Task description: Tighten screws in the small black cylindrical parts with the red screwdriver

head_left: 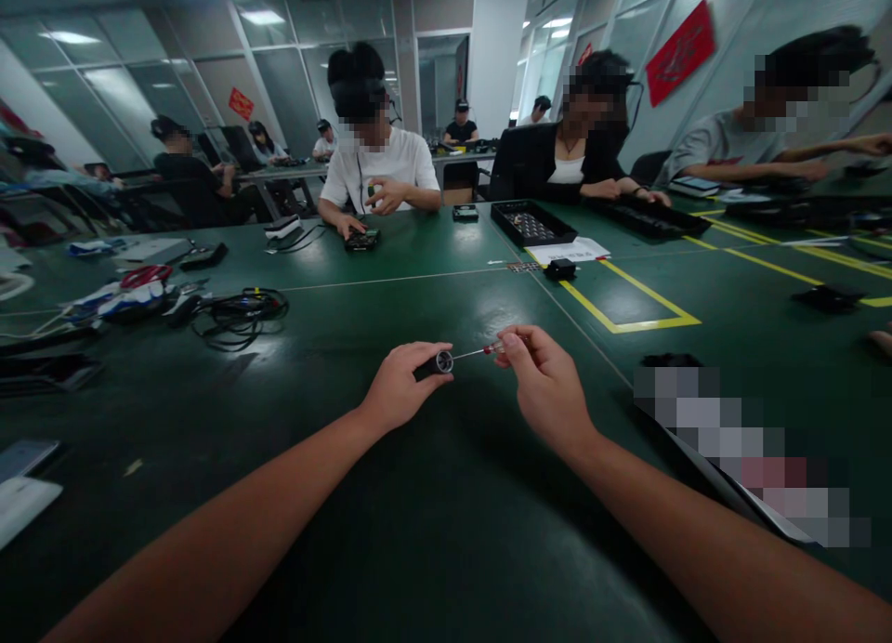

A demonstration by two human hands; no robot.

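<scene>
Above the dark green tabletop point(390, 281), the left hand point(399, 389) is closed around a small black cylinder point(436, 364) with a round metal-rimmed end facing right. The right hand point(544, 383) pinches the reddish handle of a thin screwdriver point(474, 353) between thumb and fingertips, and the tool's metal tip meets the end of the cylinder. Both hands hover just over the tabletop, close together, with the cylinder between them. Beyond the cylinder, farther across the tabletop, a yellow taped rectangle point(627, 310) marks the surface. To the left of the cylinder, well apart, lies a tangle of black cables point(237, 316). Past the yellow rectangle stands a black tray point(533, 223), and people sit along the far edge.
</scene>
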